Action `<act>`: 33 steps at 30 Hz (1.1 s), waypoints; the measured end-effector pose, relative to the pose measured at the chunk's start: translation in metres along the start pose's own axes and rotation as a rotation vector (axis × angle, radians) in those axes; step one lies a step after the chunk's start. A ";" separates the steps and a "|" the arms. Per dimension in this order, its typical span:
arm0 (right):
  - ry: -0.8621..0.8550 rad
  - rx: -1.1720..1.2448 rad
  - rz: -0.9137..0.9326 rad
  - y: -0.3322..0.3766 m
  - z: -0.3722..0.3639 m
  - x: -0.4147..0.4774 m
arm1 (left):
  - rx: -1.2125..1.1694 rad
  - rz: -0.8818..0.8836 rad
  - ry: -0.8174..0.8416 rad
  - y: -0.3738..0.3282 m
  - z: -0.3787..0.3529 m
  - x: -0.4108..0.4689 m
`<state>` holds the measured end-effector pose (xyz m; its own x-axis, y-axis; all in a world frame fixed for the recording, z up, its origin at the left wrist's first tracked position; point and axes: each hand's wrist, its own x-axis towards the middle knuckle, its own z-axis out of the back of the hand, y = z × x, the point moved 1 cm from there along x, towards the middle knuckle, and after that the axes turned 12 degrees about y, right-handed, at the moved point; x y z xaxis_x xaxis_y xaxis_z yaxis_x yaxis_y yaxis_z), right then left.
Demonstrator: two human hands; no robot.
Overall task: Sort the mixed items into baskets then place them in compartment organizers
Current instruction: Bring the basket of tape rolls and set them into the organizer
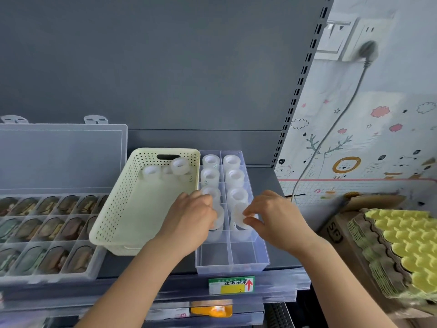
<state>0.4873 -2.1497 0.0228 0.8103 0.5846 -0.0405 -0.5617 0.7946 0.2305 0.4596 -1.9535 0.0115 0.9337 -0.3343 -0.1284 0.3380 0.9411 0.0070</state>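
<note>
One lidded organizer (59,233), left, lid up, dark items in cells. One cream basket (123,209), centre, loose tape rolls (180,165) at far end. One clear compartment organizer (233,261), just right of basket; two columns, rolls filling far cells. Left hand (191,216): fingers curled round left-column roll (219,217) (mostly hidden). Right hand (275,216): thumb and fingers pinching right-column roll (238,214) over fourth cell from far end. One green price label (231,284), near shelf edge.

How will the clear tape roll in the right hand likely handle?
Probably light: the right hand pinches the tape roll with fingers alone. Round ring shape, so likely rolls on edge. Glossy surface may slip.
</note>
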 end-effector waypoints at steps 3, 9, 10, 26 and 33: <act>0.045 -0.058 -0.026 0.001 -0.004 0.003 | 0.010 -0.019 0.034 -0.001 -0.001 0.003; 0.159 -0.130 -0.045 0.003 -0.013 0.009 | 0.060 -0.050 0.108 0.004 -0.005 0.002; 0.173 -0.136 -0.045 0.002 -0.014 0.011 | 0.067 -0.050 0.112 0.004 -0.006 0.001; 0.007 -0.035 0.034 0.032 -0.004 0.059 | -0.292 0.141 -0.159 0.051 0.014 -0.008; 0.023 -0.082 0.089 0.060 -0.007 0.128 | -0.223 0.527 0.057 0.115 0.004 0.013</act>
<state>0.5562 -2.0259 0.0245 0.7530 0.6565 -0.0457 -0.6440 0.7494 0.1538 0.5109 -1.8501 0.0141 0.9592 0.1806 -0.2176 -0.2106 0.9697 -0.1236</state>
